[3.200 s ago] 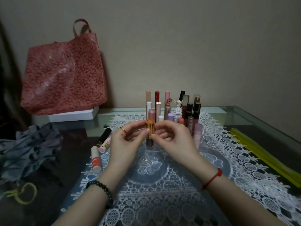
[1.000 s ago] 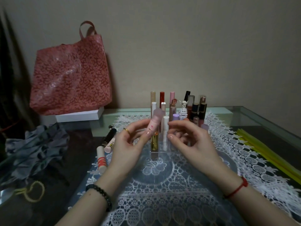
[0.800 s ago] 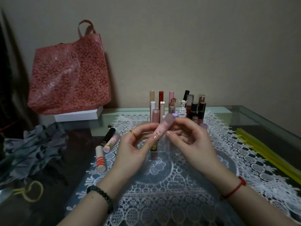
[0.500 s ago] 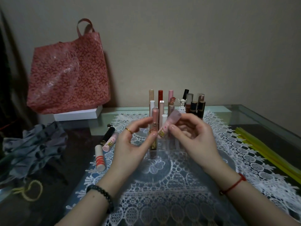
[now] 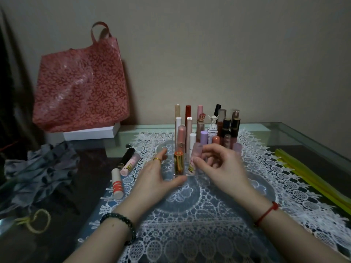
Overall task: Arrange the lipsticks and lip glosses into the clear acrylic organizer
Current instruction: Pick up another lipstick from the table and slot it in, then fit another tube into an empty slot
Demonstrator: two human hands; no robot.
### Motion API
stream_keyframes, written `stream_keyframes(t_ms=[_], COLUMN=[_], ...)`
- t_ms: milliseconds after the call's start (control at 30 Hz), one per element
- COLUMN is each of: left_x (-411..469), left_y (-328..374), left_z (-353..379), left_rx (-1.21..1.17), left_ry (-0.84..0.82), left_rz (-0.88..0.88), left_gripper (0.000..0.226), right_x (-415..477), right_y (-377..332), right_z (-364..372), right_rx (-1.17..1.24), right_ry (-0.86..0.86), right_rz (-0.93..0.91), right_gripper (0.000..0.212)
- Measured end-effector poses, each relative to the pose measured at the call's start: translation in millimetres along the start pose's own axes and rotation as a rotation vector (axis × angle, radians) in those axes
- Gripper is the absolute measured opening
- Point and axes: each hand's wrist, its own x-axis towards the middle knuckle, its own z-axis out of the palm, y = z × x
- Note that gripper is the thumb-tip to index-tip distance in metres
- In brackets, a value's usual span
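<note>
In the clear acrylic organizer (image 5: 182,174): pink lip gloss (image 5: 194,158), pinched by right hand (image 5: 222,166). Left hand (image 5: 157,179), fingers spread, braces the organizer's front corner.

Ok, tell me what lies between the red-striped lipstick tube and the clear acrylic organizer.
In the head view, between the red-striped lipstick tube and the clear acrylic organizer lie white lace cloth and the left hand.

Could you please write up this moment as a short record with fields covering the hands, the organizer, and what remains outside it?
right hand: fingers on pink tube, lowering it into a front slot
left hand: open, steadying the clear organizer at its front left
front slot beside it: gold-capped lipstick, upright
rows behind: full of upright tubes
loose on table: black tube, pink gloss, red-striped lipstick
under it: lace mat
</note>
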Motion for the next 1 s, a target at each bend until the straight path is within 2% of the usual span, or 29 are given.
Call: stream_keyframes(t_ms=[267,667,800,900,1000], left_x=[-1.7,0.3,-0.6,1.0,4.2], left_y=[-2.7,-3.5,-1.1,4.8,5.0], left_z=[2.6,3.0,1.3,-8.1,-24.1], left_rx=[-0.054,-0.035,0.007,0.189,0.307], left_ry=[-0.016,-0.019,-0.046,-0.075,0.038], left_rz=[-0.02,-0.004,0.0,0.022,0.073], left_gripper=[0.076,0.075,0.083,0.099,0.089], right_x=[-0.1,-1.0,-2.1,-1.1,-0.9], right_y=[6.6,6.4,5.2,5.8,5.9], right_z=[3.4,6.3,5.8,4.7,2.3], right_rx=[-0.068,-0.122,-0.109,-0.134,-0.116], right_ry=[-0.033,-0.043,-0.053,-0.064,-0.067], right_rz=[0.012,-0.024,-0.033,-0.041,-0.044], right_gripper=[0.011,0.008,0.013,0.013,0.026])
